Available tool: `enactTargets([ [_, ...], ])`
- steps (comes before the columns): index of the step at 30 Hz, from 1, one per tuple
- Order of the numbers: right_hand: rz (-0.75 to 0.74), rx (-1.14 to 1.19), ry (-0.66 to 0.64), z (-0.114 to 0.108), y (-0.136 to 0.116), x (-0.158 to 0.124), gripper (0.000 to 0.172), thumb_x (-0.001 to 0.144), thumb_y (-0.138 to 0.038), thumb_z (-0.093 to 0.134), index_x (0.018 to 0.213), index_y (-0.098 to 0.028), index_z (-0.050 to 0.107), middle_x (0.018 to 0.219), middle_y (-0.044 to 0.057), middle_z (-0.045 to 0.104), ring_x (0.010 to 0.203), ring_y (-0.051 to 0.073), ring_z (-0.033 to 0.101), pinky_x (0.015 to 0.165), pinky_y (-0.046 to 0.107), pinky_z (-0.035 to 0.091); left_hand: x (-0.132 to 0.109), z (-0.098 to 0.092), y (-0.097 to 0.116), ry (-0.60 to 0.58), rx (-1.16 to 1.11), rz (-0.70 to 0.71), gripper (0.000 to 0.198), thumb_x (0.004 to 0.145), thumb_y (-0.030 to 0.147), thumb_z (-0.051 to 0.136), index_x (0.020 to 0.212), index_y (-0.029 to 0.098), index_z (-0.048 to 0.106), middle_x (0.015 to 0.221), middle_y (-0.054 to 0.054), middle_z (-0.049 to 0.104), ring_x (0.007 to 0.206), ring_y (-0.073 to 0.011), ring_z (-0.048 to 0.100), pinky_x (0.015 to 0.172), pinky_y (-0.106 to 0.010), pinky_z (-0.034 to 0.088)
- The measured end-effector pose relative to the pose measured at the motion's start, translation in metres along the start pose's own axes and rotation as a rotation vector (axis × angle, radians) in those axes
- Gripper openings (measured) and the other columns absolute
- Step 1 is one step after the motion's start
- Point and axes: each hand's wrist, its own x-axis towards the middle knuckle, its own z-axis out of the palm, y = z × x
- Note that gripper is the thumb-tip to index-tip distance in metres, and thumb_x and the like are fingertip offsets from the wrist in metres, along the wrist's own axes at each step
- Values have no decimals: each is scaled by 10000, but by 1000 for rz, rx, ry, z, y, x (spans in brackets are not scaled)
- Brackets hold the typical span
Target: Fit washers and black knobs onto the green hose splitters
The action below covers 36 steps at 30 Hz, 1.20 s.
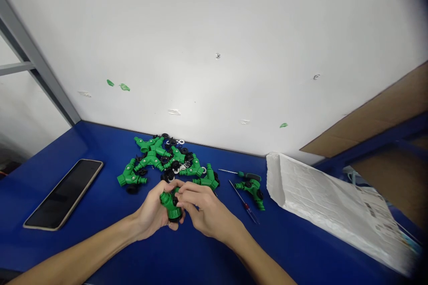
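Green plastic hose Y-connector (171,203) being gripped in both hands over blue workbench (100,142), left hand (153,210) cupping it, right hand (203,210) pinching from top. Pile of matching connectors (157,159) just behind; green-handled screwdriver (240,175), red-handled screwdriver (246,207), spare connector (251,191) to the right, phone (63,194) left.

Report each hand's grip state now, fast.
Left hand: closed, holding a green plastic hose connector with a black collar.
Right hand: closed, holding the same connector.
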Motion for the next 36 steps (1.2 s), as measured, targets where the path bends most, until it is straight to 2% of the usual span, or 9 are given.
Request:
enactTargets([
  [6, -37, -106, -55, -2, 0, 1, 235, 867, -20, 419, 726, -171, 531, 815, 50, 554, 661, 124, 518, 563, 214, 468, 1, -1, -1, 50, 54, 9, 251, 783, 379, 393, 683, 180, 511, 613, -34, 550, 590, -182, 542, 494, -258, 350],
  [13, -73, -303, -87, 0, 0, 3, 262, 777, 54, 397, 717, -171, 517, 788, 42, 525, 699, 144, 497, 605, 232, 420, 2, -1, 0, 116, 48, -33, 235, 776, 374, 381, 756, 184, 519, 587, -1, 513, 554, -176, 539, 461, -238, 320],
  [20, -96, -347, -97, 1, 3, 3, 263, 775, 56, 403, 723, -171, 525, 803, 47, 535, 718, 147, 497, 634, 236, 426, 4, -1, 1, 123, 53, -71, 222, 765, 386, 385, 758, 193, 494, 562, 4, 492, 533, -178, 529, 436, -227, 295],
  [26, -79, -200, -12, 4, 8, 3, 253, 891, -44, 408, 715, -171, 538, 768, 52, 566, 667, 137, 521, 573, 223, 441, 1, 3, 3, 131, 84, 17, 197, 775, 334, 377, 879, 213, 492, 585, 9, 510, 532, -164, 514, 452, -222, 307],
  [33, -59, -129, 153, 7, 6, 0, 176, 924, -130, 479, 861, -153, 642, 915, 110, 660, 817, 184, 629, 709, 282, 527, -1, 6, 10, 103, 44, 64, 267, 787, 373, 398, 985, 221, 495, 625, 12, 507, 540, -163, 509, 475, -236, 339],
  [36, -36, -89, 216, 12, 8, -3, 111, 902, -190, 584, 942, -146, 678, 902, 103, 680, 768, 178, 642, 687, 280, 534, 0, 6, 9, 86, 24, 50, 290, 788, 390, 408, 1008, 225, 501, 648, 13, 512, 545, -161, 509, 476, -236, 337],
])
